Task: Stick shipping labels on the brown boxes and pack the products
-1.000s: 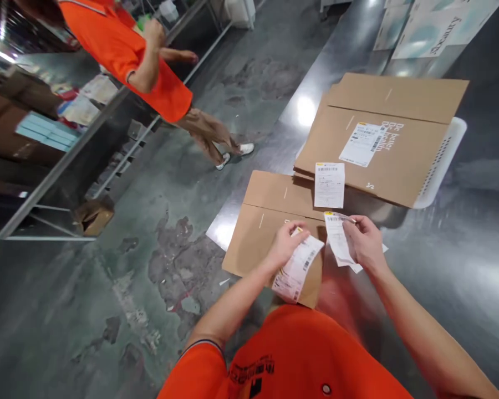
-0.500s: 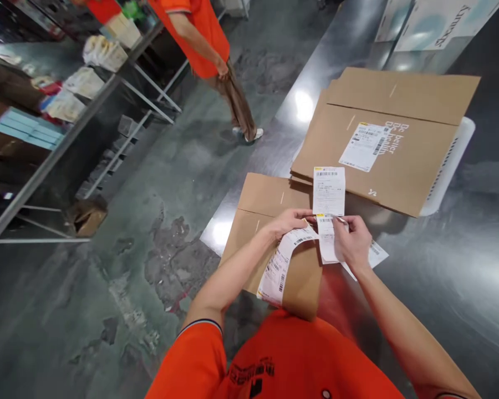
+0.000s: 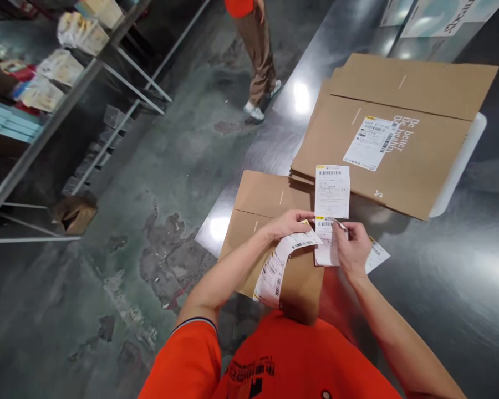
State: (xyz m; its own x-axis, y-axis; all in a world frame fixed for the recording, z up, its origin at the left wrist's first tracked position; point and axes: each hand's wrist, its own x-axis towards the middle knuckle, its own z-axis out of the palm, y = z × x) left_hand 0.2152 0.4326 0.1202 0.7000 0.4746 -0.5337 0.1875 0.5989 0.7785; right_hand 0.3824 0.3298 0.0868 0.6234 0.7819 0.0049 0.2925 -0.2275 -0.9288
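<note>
My left hand (image 3: 291, 223) is closed on a strip of printed shipping labels (image 3: 272, 271), which curls down toward me over a flat cardboard box (image 3: 249, 233). Closed too, my right hand (image 3: 352, 248) pinches folded label sheets (image 3: 326, 252) between thumb and fingers. From between the hands, an upright-facing label (image 3: 331, 191) stretches away from me and overlaps the edge of a stack of flattened boxes. The top box (image 3: 424, 166) in that stack bears white lettering and a stuck-on shipping label (image 3: 370, 143). Another label (image 3: 376, 256) lies on the metal table behind my right hand.
The shiny metal table (image 3: 453, 266) runs off to the right. A white plastic tray (image 3: 457, 172) shows under the box stack. White cartons (image 3: 444, 19) stand at the far end. Across the floor are a person in brown trousers (image 3: 255, 55) and a metal-framed rack (image 3: 79, 88) with bagged goods.
My view has shifted slightly, and the person across the floor has stepped away, now higher in view. Both hands keep hold of the labels with little movement.
</note>
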